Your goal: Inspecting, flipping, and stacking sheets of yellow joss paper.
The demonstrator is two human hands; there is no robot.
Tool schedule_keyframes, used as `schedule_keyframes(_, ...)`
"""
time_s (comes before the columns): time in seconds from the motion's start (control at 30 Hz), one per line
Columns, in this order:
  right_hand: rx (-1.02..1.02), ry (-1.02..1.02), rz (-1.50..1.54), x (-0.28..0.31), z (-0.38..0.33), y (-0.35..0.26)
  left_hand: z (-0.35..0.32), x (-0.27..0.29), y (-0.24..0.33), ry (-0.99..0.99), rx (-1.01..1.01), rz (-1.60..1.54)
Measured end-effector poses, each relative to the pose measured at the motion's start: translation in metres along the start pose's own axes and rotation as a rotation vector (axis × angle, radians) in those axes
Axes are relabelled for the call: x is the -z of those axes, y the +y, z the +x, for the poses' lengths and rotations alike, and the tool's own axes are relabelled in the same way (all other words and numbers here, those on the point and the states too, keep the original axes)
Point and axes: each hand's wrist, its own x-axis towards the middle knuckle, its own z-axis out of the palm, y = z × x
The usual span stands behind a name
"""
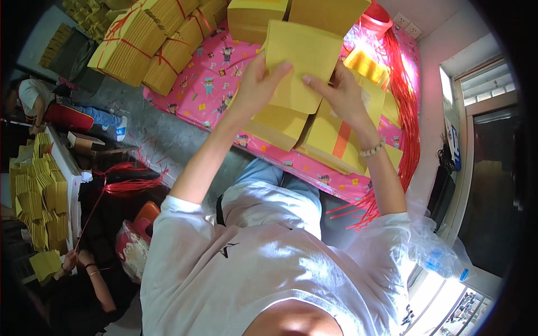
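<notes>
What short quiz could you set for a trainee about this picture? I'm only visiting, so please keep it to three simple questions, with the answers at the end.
1. True or false: the left hand and the right hand both hold the yellow paper.

2. Multiple choice: what drapes along the right side of the pink cartoon-print cover?
A. A green rope
B. Long red strips
C. A blue towel

3. Short answer: on which of the person's wrists is the beaded bracelet?

Key:
1. True.
2. B.
3. The right wrist.
</notes>
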Motion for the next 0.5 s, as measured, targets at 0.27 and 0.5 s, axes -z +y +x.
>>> schedule_keyframes(0.27,0.009,-0.097,-0.187,-0.008,-0.016,-0.01,-0.025,0.0,-0.024,0.126,-0.238,0.051)
schedule_keyframes(0.5,0.017,-0.032,-0.065,0.0,-0.03,-0.021,-0.032,-0.023,0.0,0.085,-0.221,-0.008)
